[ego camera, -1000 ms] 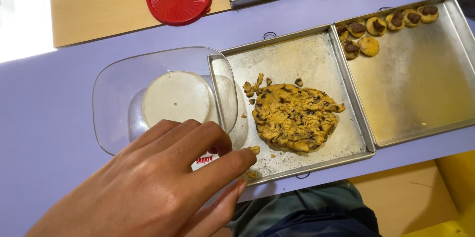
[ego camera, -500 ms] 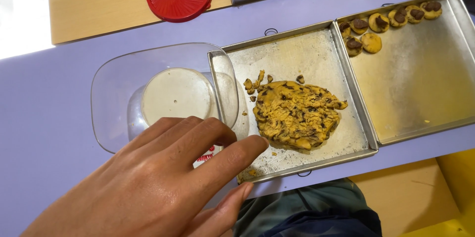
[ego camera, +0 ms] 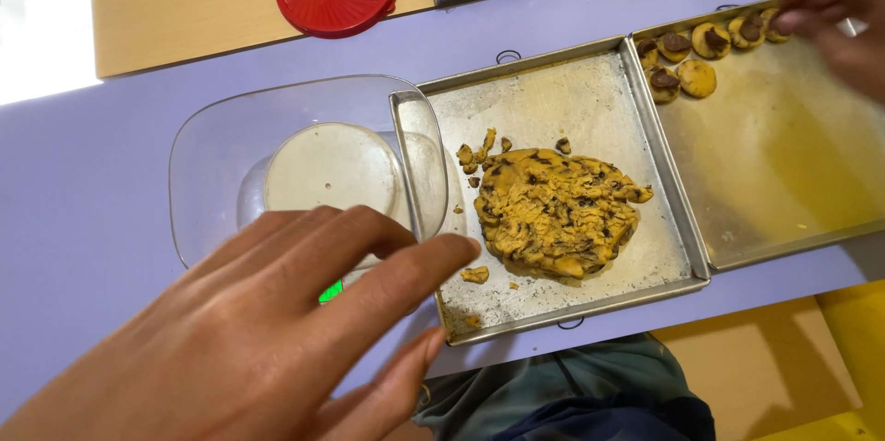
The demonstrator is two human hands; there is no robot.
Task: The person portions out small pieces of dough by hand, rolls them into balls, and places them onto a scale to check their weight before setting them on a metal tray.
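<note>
On the purple counter stand two metal trays. The right tray carries only a few shaped cookies in its far corner, so most of the shaping seems left. The left tray holds a big lump of dough. The left hand, open and empty, hovers over a clear bowl on a scale. The right hand reaches at the cookies; its grip is blurred, I cannot tell.

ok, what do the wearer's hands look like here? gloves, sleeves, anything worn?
Both are bare. The left hand fills the lower left of the view: no glove, ring, watch or sleeve visible, short plain nails on the fingers. The right hand is motion-blurred at the top right edge; it looks bare too, but detail can't be made out.
</note>
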